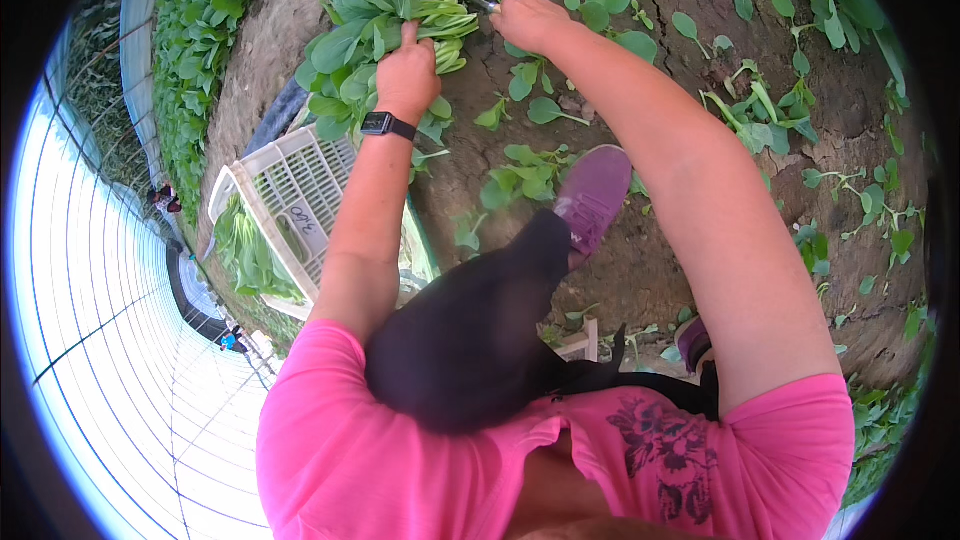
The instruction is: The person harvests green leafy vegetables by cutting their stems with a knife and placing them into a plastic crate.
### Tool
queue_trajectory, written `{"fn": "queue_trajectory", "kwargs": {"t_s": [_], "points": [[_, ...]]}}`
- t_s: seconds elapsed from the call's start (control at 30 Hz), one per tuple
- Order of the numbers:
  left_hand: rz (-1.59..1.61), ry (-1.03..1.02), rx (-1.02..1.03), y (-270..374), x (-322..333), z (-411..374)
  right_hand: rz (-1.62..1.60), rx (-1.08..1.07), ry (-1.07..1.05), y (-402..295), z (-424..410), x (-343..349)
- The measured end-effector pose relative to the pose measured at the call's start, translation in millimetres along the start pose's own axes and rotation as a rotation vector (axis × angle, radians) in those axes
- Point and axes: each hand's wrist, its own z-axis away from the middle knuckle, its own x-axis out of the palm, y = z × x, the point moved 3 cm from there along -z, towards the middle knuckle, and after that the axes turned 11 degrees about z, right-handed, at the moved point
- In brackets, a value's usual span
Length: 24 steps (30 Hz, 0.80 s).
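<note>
My left hand (407, 75), with a dark watch on its wrist, rests on a thick bunch of leafy greens (341, 52), index finger stretched over the leaves. The pale green stems (450, 22) point right. My right hand (527, 21) is closed around the handle of a knife (478, 3), whose dark blade reaches left to the stem ends. How the left hand's other fingers lie under the bunch is hidden. Below that hand stands a white plastic crate (292, 202), tilted in view and partly covered by my left forearm.
More cut greens (251, 255) lie by the crate. Loose leaves (547, 111) and small plants are scattered over the cracked soil (480, 135). A purple shoe (596, 191) is planted on the soil near the middle. Dense rows of greens (195, 37) grow at the left. Distant people show at far left.
</note>
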Motion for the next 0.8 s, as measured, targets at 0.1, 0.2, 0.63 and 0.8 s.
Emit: {"fn": "queue_trajectory", "kwargs": {"t_s": [0.1,0.2,0.63,0.8], "points": [[0.044,0.033,0.031,-2,-3,6,0.005,-0.011,-0.031,2,-1,-2],[0.158,0.025,0.036,1,-10,23,-0.044,-0.025,-0.034,23,17,9],[1.371,-0.155,0.291,84,-73,44,-1.438,-0.171,0.289,36,153,-77],[1.769,-0.327,0.279,113,-86,53,-1.216,-0.098,0.328,34,190,-110]]}}
